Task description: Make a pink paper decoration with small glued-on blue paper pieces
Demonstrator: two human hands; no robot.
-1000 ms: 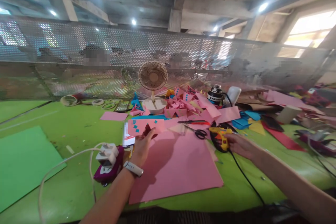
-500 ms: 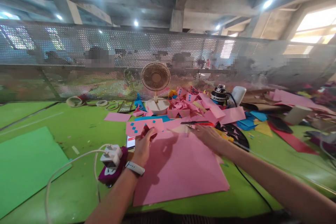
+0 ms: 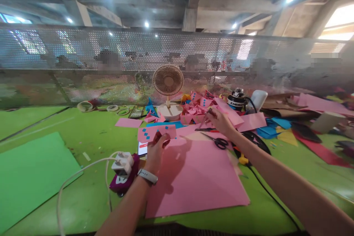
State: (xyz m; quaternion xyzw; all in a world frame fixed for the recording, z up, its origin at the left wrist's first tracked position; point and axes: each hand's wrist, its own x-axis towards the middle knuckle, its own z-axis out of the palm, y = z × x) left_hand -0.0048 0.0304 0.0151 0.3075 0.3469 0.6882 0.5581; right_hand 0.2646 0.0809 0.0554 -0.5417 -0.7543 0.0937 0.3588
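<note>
Between the thumb and fingers of my left hand (image 3: 160, 143) is a pink paper strip (image 3: 146, 132) marked with small blue diamonds. It is held up over the far left corner of a large pink sheet (image 3: 196, 180). My right hand (image 3: 218, 120) hovers by the heap of cut pink paper (image 3: 195, 108), fingertips drawn together. A thin pinkish sliver shows below them; whether they grip it is unclear. Dark-handled scissors (image 3: 220, 143) lie at the sheet's far right edge, apart from both hands. A slim black-and-red tool (image 3: 206, 130) lies just beyond them.
A small fan (image 3: 168, 81) stands behind the paper. To the left are a purple power strip with white plugs (image 3: 123, 164), a cable and a green sheet (image 3: 35, 177). A black round tray (image 3: 256, 143) and blue paper scraps (image 3: 272, 127) lie right. A perforated screen (image 3: 116, 84) closes off the back.
My right hand has come off the scissors, leaving them on the pink paper, and has risen towards the pink heap. My left hand keeps the strip. The view has shifted slightly.
</note>
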